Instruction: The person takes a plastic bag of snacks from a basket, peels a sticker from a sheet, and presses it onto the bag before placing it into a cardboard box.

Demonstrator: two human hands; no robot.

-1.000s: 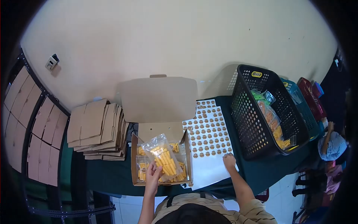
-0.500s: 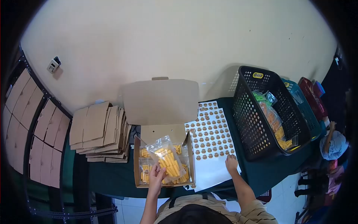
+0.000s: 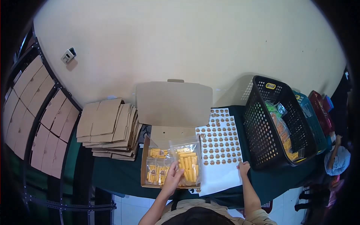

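My left hand is closed on the lower left side of a clear zip bag of yellow stick snacks, held upright over the right part of an open cardboard box. Inside that box lie several smaller stickered bags of yellow sticks. My right hand is at the right edge of a white sticker sheet, beside the lowest row of round brown stickers. Its fingers are pinched together; whatever is between them is too small to make out.
Flattened cardboard boxes are stacked at left, near a rack of closed cartons. A black perforated basket with bagged snacks stands at right, with a teal crate behind. Another person is at far right.
The bag in my left hand has moved right and turned more upright over the box's right side. My right hand stays by the sheet's edge. The whole view has shifted slightly.
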